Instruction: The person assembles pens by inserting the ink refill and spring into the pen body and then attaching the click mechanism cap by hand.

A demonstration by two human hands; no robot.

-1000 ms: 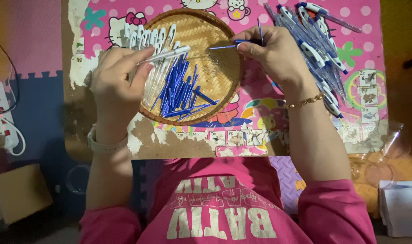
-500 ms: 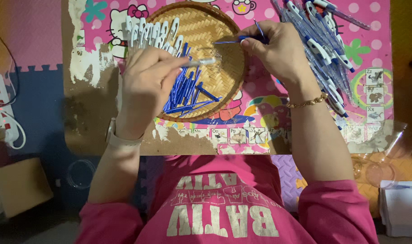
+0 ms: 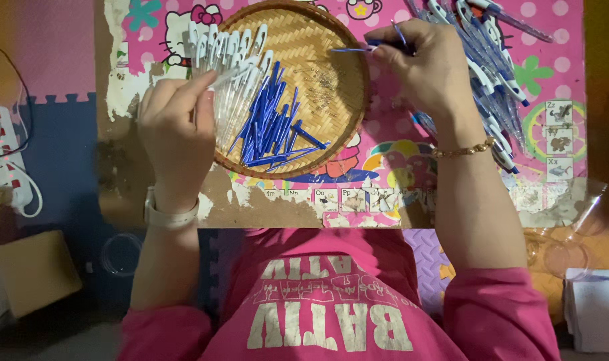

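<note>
Head view, single frame, looking down over a pink sleeved torso at lower centre. Left hand (image 3: 177, 130), left of centre: fingers closed around a clear pen barrel (image 3: 232, 72), pinched near its lower end, its tip lying over the row of white-capped clear barrels (image 3: 227, 53) at the upper left rim of the tray. A pale wristband (image 3: 171, 215) sits on that wrist. Right hand (image 3: 428, 70), upper right of centre: fingertips pinched on a thin blue refill (image 3: 350, 49), which runs leftward over the tray's right edge; a second thin blue piece stands up between the fingers. A gold bracelet (image 3: 463, 150) circles that wrist. Round woven bamboo tray (image 3: 331, 87), upper centre, holds a heap of blue refills (image 3: 271, 127) in its lower left half, just beside the clear barrels. Pile of finished blue-and-white pens (image 3: 498, 73), upper right, on the pink cartoon-printed table top (image 3: 385, 167), partly behind the right hand. Clear plastic bag (image 3: 565, 227), lower right. White power strip (image 3: 0, 154), far left edge. Cardboard box (image 3: 34, 271), lower left.
</note>
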